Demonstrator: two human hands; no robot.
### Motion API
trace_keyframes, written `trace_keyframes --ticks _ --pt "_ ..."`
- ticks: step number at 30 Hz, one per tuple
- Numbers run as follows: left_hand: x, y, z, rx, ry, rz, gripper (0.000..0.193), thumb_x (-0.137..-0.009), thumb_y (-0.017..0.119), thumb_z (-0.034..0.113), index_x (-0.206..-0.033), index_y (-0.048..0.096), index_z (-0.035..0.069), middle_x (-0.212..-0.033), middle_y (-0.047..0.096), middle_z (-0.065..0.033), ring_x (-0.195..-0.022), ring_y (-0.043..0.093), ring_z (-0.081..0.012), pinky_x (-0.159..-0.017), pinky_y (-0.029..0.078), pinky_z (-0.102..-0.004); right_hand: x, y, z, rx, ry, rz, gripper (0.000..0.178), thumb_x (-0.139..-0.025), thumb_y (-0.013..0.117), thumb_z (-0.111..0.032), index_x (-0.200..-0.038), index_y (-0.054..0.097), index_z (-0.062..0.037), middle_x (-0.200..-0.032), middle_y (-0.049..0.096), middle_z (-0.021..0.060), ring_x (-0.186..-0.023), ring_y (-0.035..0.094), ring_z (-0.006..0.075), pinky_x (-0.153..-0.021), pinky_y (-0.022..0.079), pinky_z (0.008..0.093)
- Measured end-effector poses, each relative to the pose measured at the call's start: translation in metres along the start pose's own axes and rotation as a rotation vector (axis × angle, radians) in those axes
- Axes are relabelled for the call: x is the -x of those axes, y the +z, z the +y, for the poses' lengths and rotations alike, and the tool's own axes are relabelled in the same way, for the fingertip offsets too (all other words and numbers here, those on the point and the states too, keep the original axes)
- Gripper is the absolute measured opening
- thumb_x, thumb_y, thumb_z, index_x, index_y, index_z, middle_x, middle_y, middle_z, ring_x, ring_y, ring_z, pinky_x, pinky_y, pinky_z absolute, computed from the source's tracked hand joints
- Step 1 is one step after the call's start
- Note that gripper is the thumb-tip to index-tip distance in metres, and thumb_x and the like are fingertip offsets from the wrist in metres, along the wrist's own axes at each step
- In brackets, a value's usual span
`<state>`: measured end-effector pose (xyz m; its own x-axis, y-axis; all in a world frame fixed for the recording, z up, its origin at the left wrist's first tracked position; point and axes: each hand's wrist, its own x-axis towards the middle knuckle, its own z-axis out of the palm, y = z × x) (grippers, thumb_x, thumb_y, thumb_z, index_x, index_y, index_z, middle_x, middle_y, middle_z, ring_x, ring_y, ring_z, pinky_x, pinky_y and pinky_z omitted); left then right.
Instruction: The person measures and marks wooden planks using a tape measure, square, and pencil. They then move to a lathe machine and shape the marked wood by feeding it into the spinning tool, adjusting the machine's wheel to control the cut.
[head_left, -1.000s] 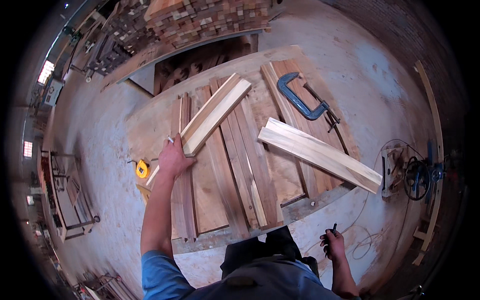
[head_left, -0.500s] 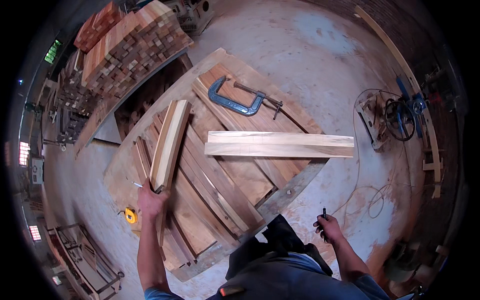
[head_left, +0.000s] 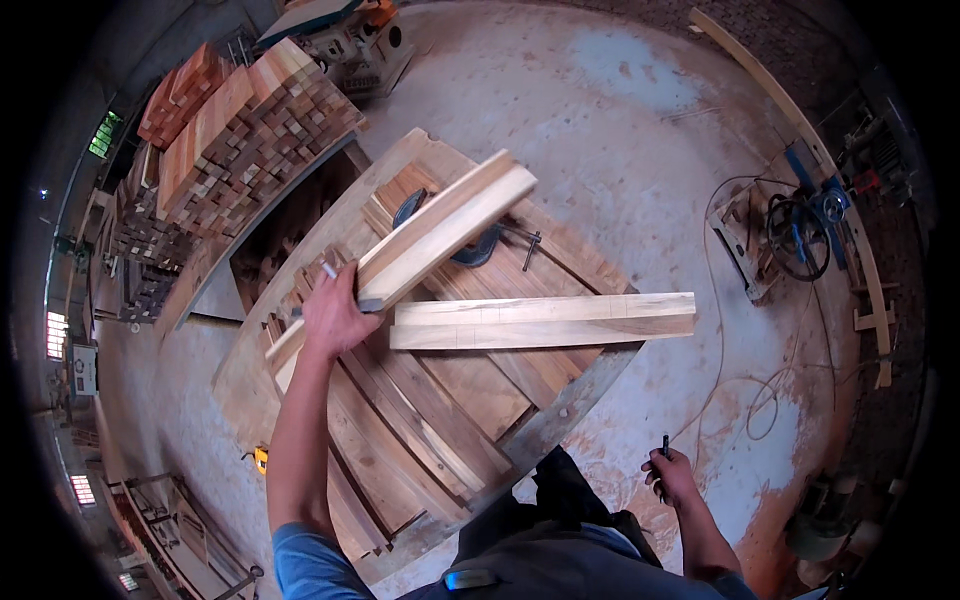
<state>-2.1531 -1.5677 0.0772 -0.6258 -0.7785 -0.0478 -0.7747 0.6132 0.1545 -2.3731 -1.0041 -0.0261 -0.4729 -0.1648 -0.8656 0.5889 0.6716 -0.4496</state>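
Observation:
My left hand (head_left: 335,315) is closed around a pair of pale wooden strips (head_left: 455,225), raised slantwise above the worktable. A thin white stick (head_left: 328,270) pokes out between its fingers, and a small dark grey piece (head_left: 370,304) shows beside them; its kind is unclear. Partly behind the lifted strips is a blue C-clamp (head_left: 478,247). Two more pale wooden strips (head_left: 545,320) rest side by side across brown boards (head_left: 430,400), with faint lines across them. Off the table's near right side, my right hand (head_left: 674,478) grips a black pen (head_left: 665,446) pointing upward.
The worktable's grey edge (head_left: 575,408) runs slantwise before me. A yellow tape measure (head_left: 261,460) shows at left, partly behind my forearm. Stacked lumber (head_left: 260,140) stands far left. At right are a blue handwheel machine (head_left: 798,236) and a loose cable (head_left: 755,425) on the floor.
My left hand has moved up and right, lifting the wooden strips and swinging their far end rightward over the clamp. The right hand still holds the pen. The whole view has shifted slightly.

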Motion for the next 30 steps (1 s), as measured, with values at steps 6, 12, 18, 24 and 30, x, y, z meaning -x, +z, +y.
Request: trace_keyframes --ticks 6,12,18,24,30 --pt "-0.054 0.030 0.029 -0.021 0.274 -0.044 0.079 -0.059 0.077 0.031 -0.130 0.052 0.007 -0.119 0.062 -0.0139 -0.111 0.058 -0.0327 -0.089 0.051 -0.0444 0.008 -0.020 -0.035 0.023 -0.014 0.020 0.019 -0.095 0.058 -0.023 -0.095 0.058 -0.0044 -0.072 0.065 0.0081 -0.039 0.049 0.0133 -0.033 0.035 0.0266" --pt "-0.067 0.040 0.059 0.013 0.455 -0.067 0.073 -0.060 0.077 0.030 -0.126 0.055 0.007 -0.117 0.062 -0.0121 -0.108 0.059 -0.0314 -0.086 0.052 -0.0426 0.015 0.004 -0.200 0.373 -0.431 0.163 0.025 -0.084 0.066 -0.024 -0.073 0.067 -0.0013 -0.060 0.062 0.0046 -0.048 0.054 0.0104 -0.044 0.041 0.0275" --pt "-0.071 0.048 0.067 0.024 0.540 -0.036 0.072 -0.059 0.077 0.028 -0.123 0.056 0.004 -0.114 0.061 -0.0111 -0.105 0.057 -0.0304 -0.083 0.053 -0.0408 -0.040 0.155 -0.397 0.968 -1.241 0.036 0.036 -0.089 0.061 -0.035 -0.085 0.068 -0.0009 -0.082 0.066 0.0228 -0.081 0.066 0.0379 -0.069 0.051 0.0466" --pt "-0.073 0.057 0.065 0.020 0.603 0.016 0.075 -0.057 0.078 0.029 -0.124 0.056 0.002 -0.113 0.061 -0.0103 -0.100 0.057 -0.0289 -0.080 0.053 -0.0391 -0.113 0.306 -0.443 1.404 -1.075 -0.025 0.033 -0.087 0.060 -0.035 -0.094 0.074 -0.0059 -0.096 0.071 0.0165 -0.093 0.067 0.0372 -0.081 0.054 0.0463" --pt "-0.073 0.061 0.065 0.021 0.623 0.005 0.073 -0.060 0.077 0.031 -0.124 0.057 0.002 -0.113 0.061 -0.0099 -0.099 0.057 -0.0277 -0.079 0.053 -0.0392 -0.191 0.348 -0.445 1.429 -1.013 -0.187 0.033 -0.084 0.059 -0.030 -0.100 0.072 -0.0039 -0.102 0.070 0.0194 -0.096 0.066 0.0382 -0.085 0.053 0.0453"
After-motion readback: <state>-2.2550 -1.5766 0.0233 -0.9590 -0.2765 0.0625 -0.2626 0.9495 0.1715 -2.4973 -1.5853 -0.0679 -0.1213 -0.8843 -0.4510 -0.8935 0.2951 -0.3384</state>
